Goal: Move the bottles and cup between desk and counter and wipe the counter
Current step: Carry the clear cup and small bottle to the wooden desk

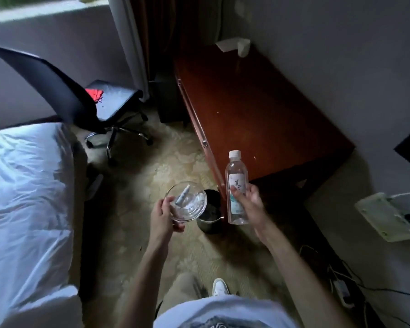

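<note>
Clear bottle [236, 185] with white cap, upright, gripped by right hand [249, 204], left hand [162, 216] holding glass cup [187, 201]

A long reddish-brown wooden desk [258, 110] stands along the wall; a white box [230, 45] sits on its far end. Left of the desk's far end stands a black swivel office chair [85, 100], and farther left a white-sheeted bed [26, 185]. A dark round waste bin [211, 214] stands at the desk's near corner, with the glass cup [187, 202] in the left hand [162, 215] just left of it and the clear plastic water bottle [236, 188], upright in the right hand [251, 204], before the desk's near end.
</note>
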A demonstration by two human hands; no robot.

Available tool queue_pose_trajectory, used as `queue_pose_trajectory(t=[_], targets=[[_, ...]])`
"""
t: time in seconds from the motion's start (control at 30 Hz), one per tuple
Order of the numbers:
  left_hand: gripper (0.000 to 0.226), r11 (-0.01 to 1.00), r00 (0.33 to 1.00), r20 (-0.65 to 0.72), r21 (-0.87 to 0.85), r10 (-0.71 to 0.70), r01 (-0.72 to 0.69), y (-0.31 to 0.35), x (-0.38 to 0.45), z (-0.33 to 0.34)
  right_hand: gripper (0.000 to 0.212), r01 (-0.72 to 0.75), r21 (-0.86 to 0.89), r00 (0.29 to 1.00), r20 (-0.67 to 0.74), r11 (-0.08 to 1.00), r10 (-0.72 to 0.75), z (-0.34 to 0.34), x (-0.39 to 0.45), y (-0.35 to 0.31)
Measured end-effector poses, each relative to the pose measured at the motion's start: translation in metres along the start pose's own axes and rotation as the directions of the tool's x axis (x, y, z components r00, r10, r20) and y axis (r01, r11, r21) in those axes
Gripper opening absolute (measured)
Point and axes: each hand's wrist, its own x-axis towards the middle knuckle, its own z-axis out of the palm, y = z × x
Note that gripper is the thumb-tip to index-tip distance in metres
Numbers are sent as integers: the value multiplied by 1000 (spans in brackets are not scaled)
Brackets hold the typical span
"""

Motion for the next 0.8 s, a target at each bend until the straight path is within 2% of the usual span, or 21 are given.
queue_pose_trajectory(t=[0.1,0.2,0.33,0.4,0.43,0.5,0.53,0.63,0.7,0.77,0.8], targets=[[26,999,997,75,49,10,-14,30,70,26,54,23,12,998,-58,1000,-23,1,56,-22],[30,992,981,192,127,-19,-6,44,145,60,46,13,60,979,-205,998,-1,-4,104,-27],[30,976,932,357,218,-56,-24,59,236,117,41,-10,123,916,-397,992,58,-10,162,-19],[26,965,893,446,254,-55,-68,73,285,143,46,-16,151,870,-485,988,88,-6,198,-22],[23,958,866,497,271,-55,-95,80,311,156,58,-25,175,847,-519,984,114,-1,217,-24],[22,929,793,603,336,-87,-154,93,353,182,99,-57,259,779,-592,964,205,9,241,-30],[22,907,749,652,375,-112,-190,97,370,197,110,-39,274,749,-629,961,210,12,248,-34],[15,838,622,760,455,-188,-303,112,415,246,109,27,292,664,-720,956,201,7,267,-54],[19,792,551,805,478,-222,-379,122,437,279,91,96,250,602,-786,963,144,0,280,-64],[24,765,464,848,472,-257,-439,127,445,304,76,150,180,510,-856,972,80,-3,287,-66],[25,760,425,864,463,-271,-457,126,444,314,73,157,129,443,-895,979,47,-5,290,-64]])
